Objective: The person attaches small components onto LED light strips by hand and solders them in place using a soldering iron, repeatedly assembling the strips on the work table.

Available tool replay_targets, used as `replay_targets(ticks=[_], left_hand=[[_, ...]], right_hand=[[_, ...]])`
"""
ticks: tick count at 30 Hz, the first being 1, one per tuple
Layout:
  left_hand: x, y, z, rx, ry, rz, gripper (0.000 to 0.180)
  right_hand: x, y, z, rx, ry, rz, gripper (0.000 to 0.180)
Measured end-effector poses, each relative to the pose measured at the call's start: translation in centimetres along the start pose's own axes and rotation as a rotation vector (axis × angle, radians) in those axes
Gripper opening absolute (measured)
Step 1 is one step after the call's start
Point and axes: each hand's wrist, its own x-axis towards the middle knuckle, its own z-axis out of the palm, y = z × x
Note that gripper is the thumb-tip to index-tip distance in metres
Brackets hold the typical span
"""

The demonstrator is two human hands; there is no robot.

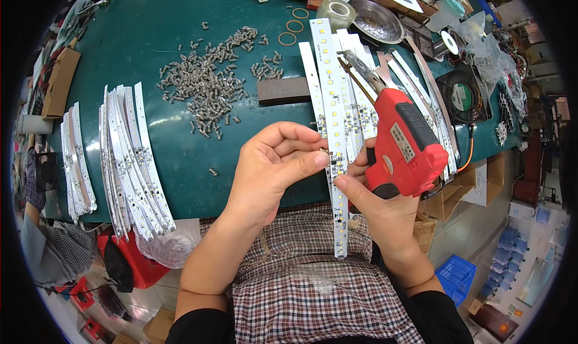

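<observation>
A long white LED strip board (328,73) stands lengthwise before me, its lower end over my checked apron (325,296). My right hand (385,214) is closed round it, thumb on its face, and also holds a red and black soldering gun (403,142) whose tip points up and away to the left. My left hand (271,169) pinches at the board's left edge, with what looks like a small metal part between thumb and fingertip, mostly hidden. Behind the held board lie more LED boards (355,97). A heap of small metal parts (205,85) is spread on the green table (138,18).
Bundles of LED boards (129,163) lie at the left. A dark bar (283,91) rests beyond my hands. Farther back are rubber bands (294,26), a tape roll (336,12) and a metal dish (378,21). A black fan (462,97) stands at the right.
</observation>
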Motion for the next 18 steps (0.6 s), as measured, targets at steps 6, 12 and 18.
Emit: replay_targets(ticks=[6, 12, 18], left_hand=[[-0.05, 0.01, -0.11, 0.038, -0.018, 0.024, 0.027], [-0.57, 0.51, 0.21, 0.133, -0.016, 0.081, 0.025], [-0.71, 0.74, 0.38, 0.112, 0.013, 0.069, 0.023]], right_hand=[[-0.18, 0.19, -0.11, 0.046, -0.009, 0.024, 0.044], [-0.25, -0.05, -0.2, 0.009, -0.023, 0.028, 0.045], [-0.3, -0.14, -0.16, 0.004, -0.03, 0.006, 0.041]])
